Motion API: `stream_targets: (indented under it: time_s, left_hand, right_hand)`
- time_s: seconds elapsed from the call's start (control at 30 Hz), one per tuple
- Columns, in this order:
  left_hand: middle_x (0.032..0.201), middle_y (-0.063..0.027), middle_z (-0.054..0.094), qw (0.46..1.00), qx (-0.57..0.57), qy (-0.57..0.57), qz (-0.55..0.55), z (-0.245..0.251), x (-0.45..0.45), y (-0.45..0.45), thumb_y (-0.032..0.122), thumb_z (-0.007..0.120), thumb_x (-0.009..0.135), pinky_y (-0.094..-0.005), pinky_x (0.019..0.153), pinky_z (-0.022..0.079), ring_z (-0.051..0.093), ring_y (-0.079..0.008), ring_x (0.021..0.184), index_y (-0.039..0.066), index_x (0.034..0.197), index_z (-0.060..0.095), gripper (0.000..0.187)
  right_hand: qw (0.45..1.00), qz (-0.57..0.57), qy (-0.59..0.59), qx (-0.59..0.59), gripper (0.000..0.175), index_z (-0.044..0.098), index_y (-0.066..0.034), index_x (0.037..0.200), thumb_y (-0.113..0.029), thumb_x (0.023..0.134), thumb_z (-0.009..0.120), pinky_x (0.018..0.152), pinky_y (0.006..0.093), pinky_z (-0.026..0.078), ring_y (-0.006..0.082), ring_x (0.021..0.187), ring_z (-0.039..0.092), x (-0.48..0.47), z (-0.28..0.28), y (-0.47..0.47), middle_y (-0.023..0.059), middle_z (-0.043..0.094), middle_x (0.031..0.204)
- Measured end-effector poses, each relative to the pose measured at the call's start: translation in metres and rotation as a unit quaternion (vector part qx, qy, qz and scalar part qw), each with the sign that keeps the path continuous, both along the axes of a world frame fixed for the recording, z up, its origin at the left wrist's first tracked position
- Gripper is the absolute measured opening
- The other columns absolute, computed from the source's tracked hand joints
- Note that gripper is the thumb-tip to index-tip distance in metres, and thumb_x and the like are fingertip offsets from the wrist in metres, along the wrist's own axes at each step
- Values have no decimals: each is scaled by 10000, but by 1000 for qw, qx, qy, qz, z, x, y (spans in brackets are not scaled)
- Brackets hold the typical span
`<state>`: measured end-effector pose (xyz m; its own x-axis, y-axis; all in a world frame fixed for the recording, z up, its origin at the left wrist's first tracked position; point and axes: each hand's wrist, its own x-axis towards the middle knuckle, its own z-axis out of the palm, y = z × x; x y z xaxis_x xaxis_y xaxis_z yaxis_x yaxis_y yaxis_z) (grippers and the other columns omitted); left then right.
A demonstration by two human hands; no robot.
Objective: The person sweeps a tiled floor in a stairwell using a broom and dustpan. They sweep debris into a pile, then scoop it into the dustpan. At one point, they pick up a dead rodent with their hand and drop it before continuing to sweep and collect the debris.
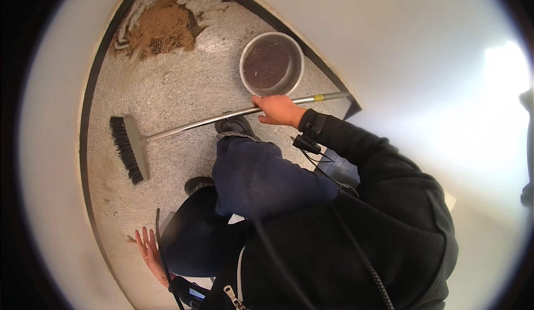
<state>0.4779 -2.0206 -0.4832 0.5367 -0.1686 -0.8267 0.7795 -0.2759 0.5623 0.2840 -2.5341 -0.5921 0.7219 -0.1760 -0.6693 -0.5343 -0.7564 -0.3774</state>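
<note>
My right hand grips the metal handle of a push broom, beside the rim of a round metal pot. The broom lies across in front of my knees, its grey head and dark bristles at the left, near the wall. Dark reddish-brown contents, liquid or settled matter, show inside the pot. At the lower left my left hand is spread with its fingers apart, holding nothing; whether it touches the floor I cannot tell. A small brownish bit lies by its fingertips.
A heap of orange-brown granular material with dark wet-looking smears lies on the speckled floor at the top left. Pale walls with a dark baseboard meet the floor on both sides. Cords hang in front of me, and a bluish object is by my right leg.
</note>
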Motion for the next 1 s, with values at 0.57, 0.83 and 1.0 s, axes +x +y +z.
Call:
stream_targets:
  time_s: [0.57, 0.83, 1.0]
  left_hand:
    - [1483, -215, 215, 994, -80, 59, 38, 227, 50, -51, 310, 472, 940, -434, 1135, 144, 202, -309, 1384, 27, 1441, 199, 636]
    - [1424, -175, 349, 993, -66, 98, 21, 366, 64, -67, 253, 512, 925, -388, 1054, 298, 353, -282, 1310, 81, 1413, 316, 553]
    - [1442, -196, 312, 995, -68, 69, -33, 444, 33, -85, 183, 412, 959, -435, 1092, 244, 319, -302, 1330, 17, 1412, 282, 500]
  right_hand:
    - [996, 6, 71, -59, 247, 611, -105, 1040, -100, 824, 491, 659, 434, 514, 329, 752, 637, -8, 323, 20, 149, 639, 778]
    - [958, -252, 100, 93, 458, 481, -188, 1307, -177, 854, 550, 763, 413, 487, 355, 855, 621, -116, 493, 57, 171, 644, 974]
    - [925, -361, 31, 117, 467, 453, -124, 1327, -191, 876, 548, 784, 384, 473, 338, 900, 617, -230, 537, 101, 152, 644, 1019]
